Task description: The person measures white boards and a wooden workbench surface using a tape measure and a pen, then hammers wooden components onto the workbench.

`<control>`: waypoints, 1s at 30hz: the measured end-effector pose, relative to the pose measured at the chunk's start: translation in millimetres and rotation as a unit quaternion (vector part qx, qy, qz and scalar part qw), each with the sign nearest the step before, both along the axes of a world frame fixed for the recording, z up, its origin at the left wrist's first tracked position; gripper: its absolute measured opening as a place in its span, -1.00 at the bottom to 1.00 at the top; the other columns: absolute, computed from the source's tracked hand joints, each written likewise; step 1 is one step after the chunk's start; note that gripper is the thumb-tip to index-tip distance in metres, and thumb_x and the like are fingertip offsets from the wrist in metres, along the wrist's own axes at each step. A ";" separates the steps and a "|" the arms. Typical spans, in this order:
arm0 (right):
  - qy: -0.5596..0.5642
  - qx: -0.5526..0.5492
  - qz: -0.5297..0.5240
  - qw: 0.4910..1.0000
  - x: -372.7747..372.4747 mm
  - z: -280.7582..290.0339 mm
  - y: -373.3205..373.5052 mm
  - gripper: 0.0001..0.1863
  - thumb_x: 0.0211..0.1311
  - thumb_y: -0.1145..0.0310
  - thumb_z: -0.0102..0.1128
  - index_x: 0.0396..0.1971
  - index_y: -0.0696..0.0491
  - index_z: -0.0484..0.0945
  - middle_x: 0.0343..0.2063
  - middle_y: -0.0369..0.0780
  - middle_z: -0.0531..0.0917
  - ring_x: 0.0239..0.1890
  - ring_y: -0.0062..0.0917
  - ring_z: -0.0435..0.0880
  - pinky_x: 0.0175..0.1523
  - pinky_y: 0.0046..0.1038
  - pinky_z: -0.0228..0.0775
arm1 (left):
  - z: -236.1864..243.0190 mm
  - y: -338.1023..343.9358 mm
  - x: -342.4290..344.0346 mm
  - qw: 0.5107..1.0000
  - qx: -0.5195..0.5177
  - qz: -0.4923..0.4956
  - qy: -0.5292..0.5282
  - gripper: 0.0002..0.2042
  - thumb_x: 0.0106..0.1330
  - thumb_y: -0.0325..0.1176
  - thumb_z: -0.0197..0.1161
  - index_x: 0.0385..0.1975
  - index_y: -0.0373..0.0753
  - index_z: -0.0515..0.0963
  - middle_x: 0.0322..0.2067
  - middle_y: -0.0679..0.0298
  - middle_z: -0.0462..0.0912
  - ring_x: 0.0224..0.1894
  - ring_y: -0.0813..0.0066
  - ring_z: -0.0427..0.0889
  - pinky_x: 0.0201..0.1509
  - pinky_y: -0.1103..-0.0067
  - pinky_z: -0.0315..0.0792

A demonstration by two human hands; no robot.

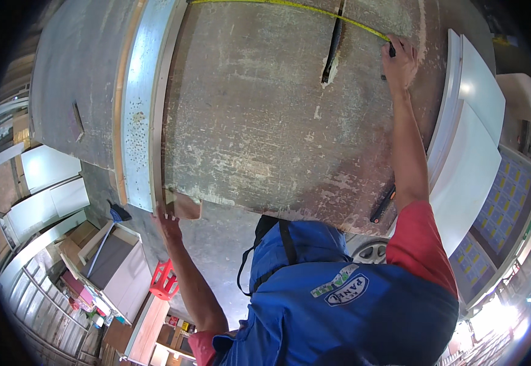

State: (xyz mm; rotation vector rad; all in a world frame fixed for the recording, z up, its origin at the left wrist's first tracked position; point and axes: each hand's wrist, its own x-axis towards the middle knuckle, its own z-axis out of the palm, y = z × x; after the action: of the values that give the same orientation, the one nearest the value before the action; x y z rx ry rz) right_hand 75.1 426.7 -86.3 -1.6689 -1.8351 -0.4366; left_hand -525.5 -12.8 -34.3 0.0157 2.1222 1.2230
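Note:
Out to the far right, my right hand [403,58] is closed around a dark tape measure [392,50]. Its yellow blade [314,10] runs left across the worn brown tabletop [235,134] to the far end of a long white board [140,110]. That board lies lengthwise on the left, its face dotted with small marks, with wood-coloured strips along its edges. My left hand [168,224] is at the board's near end, fingers curled against it. A dark slot [333,49] cuts into the tabletop beneath the blade.
White panels [460,140] stand along the table's right side. A dark pencil-like tool [382,206] lies near the front right edge. Below left are a red stool [165,280], a blue-headed brush [119,212] and a cabinet [116,268]. Another slot [78,121] is at far left.

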 end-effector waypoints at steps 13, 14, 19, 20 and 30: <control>0.022 0.001 -0.010 1.000 -3.3 -1.4 3.9 -0.70 0.02 0.35 0.28 -0.17 -0.19 0.69 -0.17 -0.34 0.64 -0.10 -0.32 0.60 0.04 -0.29 0.46 | -10.7 -18.7 -31.7 0.997 0.010 -0.023 -0.080 -0.36 0.19 -0.09 0.31 0.21 -0.04 0.15 0.10 0.15 0.39 0.11 0.21 0.44 0.04 0.19 0.38; 0.023 0.001 -0.004 1.000 -4.0 0.3 4.3 -0.70 0.02 0.35 0.28 -0.18 -0.18 0.69 -0.17 -0.33 0.64 -0.10 -0.32 0.60 0.04 -0.30 0.46 | -9.1 -21.9 -31.9 0.995 0.035 -0.010 -0.093 -0.34 0.19 -0.06 0.31 0.24 -0.09 0.17 0.12 0.10 0.39 0.13 0.19 0.43 0.11 0.19 0.35; 0.045 0.019 -0.002 0.999 -24.3 15.3 -0.5 -0.71 0.02 0.36 0.29 -0.19 -0.16 0.69 -0.17 -0.33 0.64 -0.10 -0.34 0.59 0.04 -0.32 0.47 | -8.3 -17.7 -51.7 0.906 -0.139 -0.036 0.399 -0.24 0.28 -0.05 0.26 0.32 -0.43 0.15 0.24 -0.12 0.32 0.28 0.04 0.32 0.35 0.32 0.17; 0.043 0.019 -0.005 0.999 -23.3 16.1 -0.1 -0.71 0.01 0.37 0.29 -0.19 -0.16 0.69 -0.17 -0.33 0.63 -0.11 -0.34 0.59 0.04 -0.33 0.47 | -5.1 -2.2 -53.8 0.906 -0.133 -0.043 0.399 -0.24 0.28 -0.05 0.26 0.32 -0.43 0.15 0.24 -0.12 0.32 0.28 0.04 0.32 0.35 0.32 0.17; 0.012 -0.008 -0.016 1.000 1.0 12.6 -4.5 -0.71 0.00 0.38 0.32 -0.19 -0.16 0.69 -0.18 -0.35 0.61 -0.10 -0.41 0.58 -0.01 -0.34 0.49 | -6.9 310.8 -86.0 0.773 0.013 -0.344 0.533 -0.43 0.26 -0.25 0.29 0.21 -0.41 0.34 0.18 -0.08 0.42 0.24 0.08 0.39 0.33 0.34 0.23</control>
State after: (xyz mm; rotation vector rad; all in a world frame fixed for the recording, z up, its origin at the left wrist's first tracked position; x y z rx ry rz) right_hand 76.1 422.3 -73.7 -1.7087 -1.8025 -0.4148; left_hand -611.4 298.0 -41.2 1.7084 2.5386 0.8007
